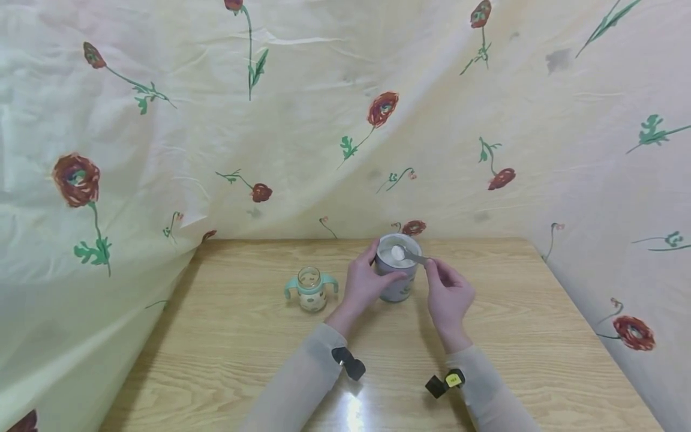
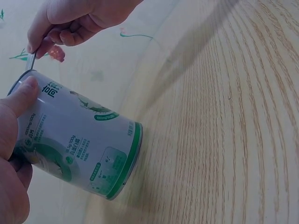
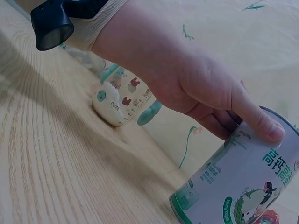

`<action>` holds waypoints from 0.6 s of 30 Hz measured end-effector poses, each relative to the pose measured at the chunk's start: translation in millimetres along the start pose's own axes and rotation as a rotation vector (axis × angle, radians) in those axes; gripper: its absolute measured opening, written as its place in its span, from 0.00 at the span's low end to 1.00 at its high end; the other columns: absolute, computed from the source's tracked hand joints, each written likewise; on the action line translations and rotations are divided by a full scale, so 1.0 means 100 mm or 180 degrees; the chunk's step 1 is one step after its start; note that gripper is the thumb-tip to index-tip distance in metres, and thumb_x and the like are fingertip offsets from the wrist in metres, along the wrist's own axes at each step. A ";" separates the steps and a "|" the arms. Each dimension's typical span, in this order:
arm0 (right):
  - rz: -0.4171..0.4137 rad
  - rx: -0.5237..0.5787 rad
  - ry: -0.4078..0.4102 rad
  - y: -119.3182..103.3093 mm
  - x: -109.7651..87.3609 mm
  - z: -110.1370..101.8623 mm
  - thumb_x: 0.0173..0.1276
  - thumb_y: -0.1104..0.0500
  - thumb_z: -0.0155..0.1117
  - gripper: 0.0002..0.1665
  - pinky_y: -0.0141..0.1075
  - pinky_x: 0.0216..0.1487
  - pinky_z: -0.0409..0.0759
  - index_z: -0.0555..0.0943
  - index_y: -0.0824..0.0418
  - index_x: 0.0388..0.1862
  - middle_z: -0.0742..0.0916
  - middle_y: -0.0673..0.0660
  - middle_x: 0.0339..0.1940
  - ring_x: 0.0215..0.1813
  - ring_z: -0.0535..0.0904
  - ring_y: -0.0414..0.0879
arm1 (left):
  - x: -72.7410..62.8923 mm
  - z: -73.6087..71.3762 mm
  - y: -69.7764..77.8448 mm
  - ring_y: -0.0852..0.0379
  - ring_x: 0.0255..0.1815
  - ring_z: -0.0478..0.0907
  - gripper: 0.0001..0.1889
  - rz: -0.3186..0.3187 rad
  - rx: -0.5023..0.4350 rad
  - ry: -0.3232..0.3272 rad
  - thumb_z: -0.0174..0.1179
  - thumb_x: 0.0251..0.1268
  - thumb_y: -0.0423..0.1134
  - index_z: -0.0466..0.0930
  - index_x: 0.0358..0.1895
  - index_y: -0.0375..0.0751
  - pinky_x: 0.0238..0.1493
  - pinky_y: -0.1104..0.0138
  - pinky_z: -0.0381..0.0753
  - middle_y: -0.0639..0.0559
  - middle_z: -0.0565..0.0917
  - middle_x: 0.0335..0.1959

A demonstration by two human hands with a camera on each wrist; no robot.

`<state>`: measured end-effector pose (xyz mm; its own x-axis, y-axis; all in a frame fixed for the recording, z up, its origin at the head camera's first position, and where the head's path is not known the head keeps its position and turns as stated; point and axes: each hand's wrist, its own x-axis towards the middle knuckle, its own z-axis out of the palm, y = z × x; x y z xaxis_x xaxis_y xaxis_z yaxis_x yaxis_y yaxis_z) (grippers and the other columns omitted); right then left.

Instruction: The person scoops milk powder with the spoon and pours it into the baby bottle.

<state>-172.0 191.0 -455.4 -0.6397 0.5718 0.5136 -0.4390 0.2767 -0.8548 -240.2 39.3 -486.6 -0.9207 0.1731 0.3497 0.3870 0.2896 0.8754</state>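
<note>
An open milk powder can (image 1: 396, 292), white with green print and a green base band, stands on the table. My left hand (image 1: 366, 285) grips it round the upper side, thumb across its front near the rim (image 2: 29, 88). Between thumb and fingers, my right hand (image 1: 450, 297) pinches the handle of a scoop (image 1: 415, 257). The scoop's bowl, heaped with white powder, is over the can's mouth. In the left wrist view only a short piece of the handle shows beyond the rim. Left of the can stands a lidless baby bottle (image 1: 311, 300) with two mint-green handles.
A light wood table (image 1: 237, 360) carries the can and bottle. Cloth (image 1: 302, 120) printed with red flowers hangs behind the table and along both sides. Dark wrist cameras (image 1: 349, 363) are strapped over both light sleeves.
</note>
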 end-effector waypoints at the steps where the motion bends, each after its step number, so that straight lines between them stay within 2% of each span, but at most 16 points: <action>1: 0.0018 0.0001 0.0005 0.00 0.00 0.00 0.71 0.74 0.71 0.06 0.20 0.28 0.76 0.89 0.79 0.42 0.90 0.76 0.37 0.28 0.80 0.31 | 0.00 0.00 0.00 0.45 0.75 0.75 0.53 -0.0002 0.0009 -0.0006 0.85 0.54 0.49 0.67 0.81 0.37 0.72 0.58 0.77 0.42 0.76 0.76; 3: 0.0069 0.0010 0.0018 -0.01 0.00 0.00 0.72 0.73 0.71 0.06 0.20 0.29 0.77 0.89 0.79 0.42 0.91 0.72 0.36 0.28 0.81 0.31 | 0.00 0.00 0.00 0.45 0.75 0.74 0.53 -0.0004 0.0015 -0.0016 0.84 0.54 0.49 0.67 0.81 0.37 0.73 0.58 0.76 0.42 0.75 0.76; 6: 0.0211 0.0036 0.0025 -0.02 0.00 -0.01 0.73 0.71 0.71 0.07 0.21 0.30 0.78 0.89 0.77 0.43 0.93 0.57 0.34 0.30 0.82 0.32 | -0.01 -0.01 0.00 0.45 0.75 0.74 0.53 -0.0015 0.0010 -0.0023 0.84 0.55 0.49 0.66 0.82 0.37 0.74 0.57 0.76 0.41 0.75 0.76; 9: 0.0451 0.0009 0.0033 0.02 0.01 -0.02 0.75 0.66 0.72 0.10 0.22 0.31 0.77 0.89 0.76 0.45 0.91 0.41 0.32 0.31 0.82 0.33 | -0.02 -0.02 0.01 0.44 0.76 0.73 0.53 -0.0023 -0.0013 -0.0027 0.84 0.55 0.48 0.65 0.82 0.36 0.74 0.56 0.75 0.40 0.74 0.77; 11: 0.0651 -0.0047 0.0020 0.12 0.04 -0.04 0.77 0.61 0.71 0.13 0.22 0.31 0.77 0.90 0.73 0.48 0.90 0.34 0.31 0.33 0.82 0.34 | -0.03 -0.02 0.02 0.43 0.77 0.72 0.54 -0.0046 -0.0013 -0.0036 0.84 0.55 0.48 0.64 0.82 0.36 0.75 0.55 0.75 0.39 0.73 0.78; 15: 0.1094 0.0120 -0.0029 0.29 0.09 -0.08 0.78 0.54 0.72 0.19 0.24 0.32 0.76 0.90 0.69 0.52 0.91 0.36 0.32 0.34 0.78 0.37 | -0.04 -0.04 0.04 0.42 0.79 0.69 0.54 -0.0062 0.0057 -0.0106 0.83 0.57 0.48 0.61 0.83 0.35 0.78 0.53 0.71 0.39 0.69 0.80; 18: 0.1371 0.0402 -0.0026 0.27 0.10 -0.11 0.77 0.53 0.73 0.21 0.23 0.25 0.71 0.89 0.70 0.53 0.92 0.42 0.32 0.32 0.75 0.39 | -0.05 -0.07 0.07 0.42 0.81 0.66 0.55 -0.0086 0.0149 -0.0182 0.82 0.59 0.50 0.58 0.84 0.35 0.80 0.51 0.67 0.40 0.66 0.82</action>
<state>-183.6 212.7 -473.5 -0.7857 0.6080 0.1139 -0.2048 -0.0819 -0.9754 -233.0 34.2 -479.9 -0.9271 0.2175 0.3054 0.3651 0.3383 0.8673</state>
